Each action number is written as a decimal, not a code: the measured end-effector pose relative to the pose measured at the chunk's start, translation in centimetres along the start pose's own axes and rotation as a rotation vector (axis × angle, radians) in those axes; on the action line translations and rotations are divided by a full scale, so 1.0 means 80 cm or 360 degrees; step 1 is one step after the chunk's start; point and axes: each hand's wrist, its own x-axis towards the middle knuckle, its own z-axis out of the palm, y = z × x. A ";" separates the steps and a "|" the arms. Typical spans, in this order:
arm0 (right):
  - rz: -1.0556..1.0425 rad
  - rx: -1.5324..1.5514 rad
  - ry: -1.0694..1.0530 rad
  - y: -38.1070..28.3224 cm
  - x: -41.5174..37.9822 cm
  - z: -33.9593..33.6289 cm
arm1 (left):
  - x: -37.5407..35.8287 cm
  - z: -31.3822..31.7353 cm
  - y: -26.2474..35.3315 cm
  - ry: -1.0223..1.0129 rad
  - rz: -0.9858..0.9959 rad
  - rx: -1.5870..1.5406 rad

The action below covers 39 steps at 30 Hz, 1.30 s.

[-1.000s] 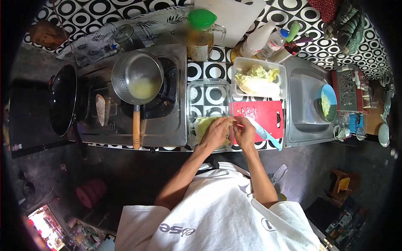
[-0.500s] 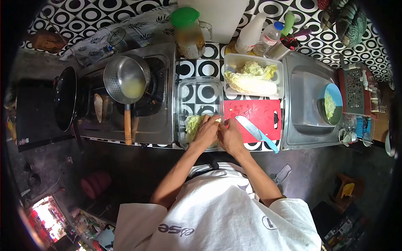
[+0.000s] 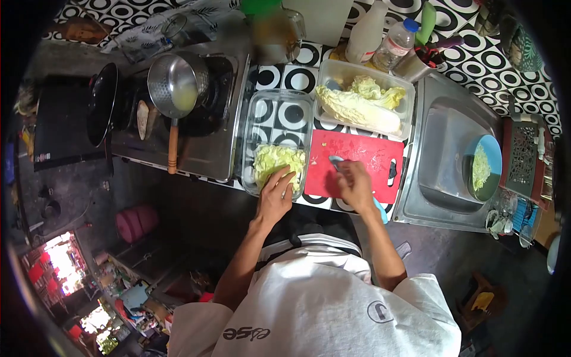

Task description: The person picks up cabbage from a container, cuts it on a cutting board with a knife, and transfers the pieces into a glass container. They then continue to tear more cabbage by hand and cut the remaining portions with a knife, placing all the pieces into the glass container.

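Observation:
Chopped pale green cabbage (image 3: 270,160) lies in the near part of a clear rectangular container (image 3: 278,107). My left hand (image 3: 276,193) rests on it with fingers apart. Over the red cutting board (image 3: 324,178) is my right hand (image 3: 355,185), above the knife, whose light blue handle (image 3: 380,211) and blade tip (image 3: 336,159) show on either side of it. Whether its fingers grip anything is hidden. Behind the board, another clear container (image 3: 407,113) holds larger cabbage pieces (image 3: 357,110).
A saucepan (image 3: 178,89) with yellowish liquid sits on the stove at left, beside a black pan (image 3: 102,104). At right, a blue bowl (image 3: 491,152) of shredded cabbage stands in the steel sink (image 3: 440,143). Bottles (image 3: 395,44) and a green-lidded jug (image 3: 273,35) are at the back.
My right hand has left the cabbage container and moved right, over the knife on the board. My left hand stays at the cabbage, its fingers now more spread. The camera view has tilted and shifted.

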 end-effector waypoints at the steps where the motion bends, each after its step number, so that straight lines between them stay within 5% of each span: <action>1: 0.0021 -0.0191 0.0054 0.007 -0.008 -0.013 | -0.005 -0.002 0.004 0.0026 -0.0027 0.0011; 4: 0.0023 -0.1065 0.0211 0.028 -0.045 -0.043 | -0.015 -0.001 0.018 0.0092 -0.0022 -0.0001; 7: 0.0259 -0.1127 0.0181 0.033 -0.077 -0.054 | -0.023 0.015 0.036 0.0004 0.0140 -0.0132; 12: 0.0220 -0.1282 0.0295 0.054 -0.113 -0.031 | -0.034 0.070 0.021 -0.0630 0.0331 -0.0078; 14: 0.0147 -0.1344 0.0382 0.060 -0.119 -0.025 | -0.031 0.085 0.014 -0.0805 0.0462 0.0401; 17: 0.0340 -0.0694 0.0618 0.054 -0.127 -0.013 | -0.034 0.087 0.011 -0.0826 0.0482 0.0473; 22: 0.0280 -0.0767 0.1184 0.047 -0.139 0.004 | -0.041 0.082 0.000 -0.0796 0.0373 0.0360; 26: 0.0072 -0.0714 0.0771 0.046 -0.156 0.034 | -0.042 0.080 -0.004 -0.0869 0.0338 0.0312; 28: 0.0121 -0.0819 0.1084 0.066 -0.153 0.031 | -0.046 0.080 -0.008 -0.0839 0.0364 0.0316; 30: 0.0522 -0.0771 0.1304 0.072 -0.147 0.016 | -0.049 0.079 -0.012 -0.0811 0.0389 0.0339; 34: 0.0033 -0.0711 0.1076 0.049 -0.139 0.023 | -0.051 0.083 -0.008 -0.0719 0.0393 0.0290; 36: -0.0029 -0.0553 0.0808 0.028 -0.127 0.030 | -0.051 0.086 -0.006 -0.0638 0.0384 0.0293; 39: 0.0234 -0.0574 0.0946 0.035 -0.092 0.035 | -0.055 0.088 0.001 -0.0599 0.0338 0.0182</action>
